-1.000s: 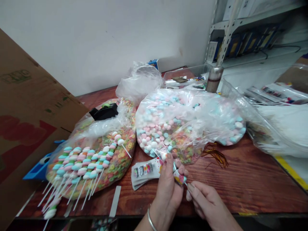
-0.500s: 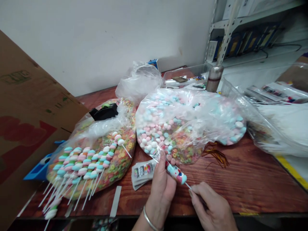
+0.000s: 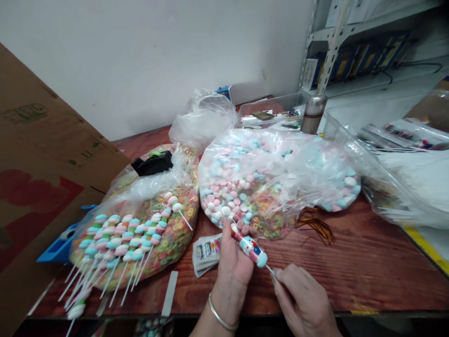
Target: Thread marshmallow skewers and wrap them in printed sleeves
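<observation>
My left hand (image 3: 234,262), palm up, curls round a marshmallow skewer (image 3: 249,246) sleeved in a clear printed bag. A rounded blue-white end of the sweet sticks out at the lower right. Pinched between the thumb and fingers of my right hand (image 3: 300,296) is the skewer's white stick. Just left of my left hand lies a stack of printed clear bags (image 3: 206,252). Bare marshmallow skewers (image 3: 122,236) lie in a row on a bag of ring-shaped sweets (image 3: 178,224), their sticks toward me.
A large bag of pastel marshmallows (image 3: 238,161) lies behind my hands, with brown-gold twist ties (image 3: 317,227) beside it. A black tape dispenser (image 3: 152,163) sits on the left bag. A cardboard box (image 3: 52,187) stands left; clear bins (image 3: 393,187) and a metal bottle (image 3: 313,114) are at right.
The bag has come further down over the marshmallows, and the skewer lies more exposed across my left palm. My left hand has shifted slightly left; my right keeps hold of the stick.
</observation>
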Demonstrator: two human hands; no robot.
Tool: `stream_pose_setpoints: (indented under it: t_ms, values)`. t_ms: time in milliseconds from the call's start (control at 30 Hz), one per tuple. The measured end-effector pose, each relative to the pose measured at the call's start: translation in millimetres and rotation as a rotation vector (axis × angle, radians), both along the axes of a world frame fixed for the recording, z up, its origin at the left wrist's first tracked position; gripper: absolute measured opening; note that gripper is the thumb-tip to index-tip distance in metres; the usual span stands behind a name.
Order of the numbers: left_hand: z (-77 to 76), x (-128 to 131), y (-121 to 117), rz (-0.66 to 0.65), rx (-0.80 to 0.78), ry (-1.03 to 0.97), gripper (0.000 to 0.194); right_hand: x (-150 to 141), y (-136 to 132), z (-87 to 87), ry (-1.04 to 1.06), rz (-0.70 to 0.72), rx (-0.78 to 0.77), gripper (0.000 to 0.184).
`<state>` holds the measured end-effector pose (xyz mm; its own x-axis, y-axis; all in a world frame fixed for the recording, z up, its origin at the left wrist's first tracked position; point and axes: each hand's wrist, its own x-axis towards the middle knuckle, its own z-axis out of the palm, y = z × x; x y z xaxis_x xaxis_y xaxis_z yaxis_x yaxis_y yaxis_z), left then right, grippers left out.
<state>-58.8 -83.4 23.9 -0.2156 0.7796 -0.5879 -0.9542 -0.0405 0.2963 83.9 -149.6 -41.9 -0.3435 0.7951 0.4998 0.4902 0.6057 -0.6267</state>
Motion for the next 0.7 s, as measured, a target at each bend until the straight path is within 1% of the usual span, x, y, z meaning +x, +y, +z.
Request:
stream_pose_setpoints:
  t_ms: [100,200,300,367,467,567,633,700]
  values:
    - [-4.8,17,-9,-0.063,0.004,0.077,0.022,-8,4,4.0,0.098,-0.022,-0.153,0.015]
    - [-10.4,28,-17,-0.152,0.004,0.104,0.025,-10,7,7.3,0.162,-0.040,-0.272,0.014]
    - [-12.0,32,-22,-0.150,0.033,0.165,0.026,-7,7,7.1,0.171,-0.024,-0.347,0.015]
    - [-12.3,34,-26,-0.181,0.064,0.237,0.025,-5,6,5.5,0.205,-0.016,-0.429,0.019]
    - [-16.3,42,-34,-0.264,0.086,0.282,0.025,-8,11,3.4,0.377,-0.039,-0.628,0.020]
    - [-23.1,51,-40,-0.279,0.042,0.367,0.028,-14,17,2.6,0.540,-0.011,-0.791,0.025]
    - [-25.7,52,-41,-0.298,0.025,0.453,0.033,-17,18,2.0,0.611,0.019,-0.857,0.028]
    - [-25.7,51,-41,-0.329,0.035,0.501,0.036,-19,17,1.4,0.717,-0.002,-0.883,0.027]
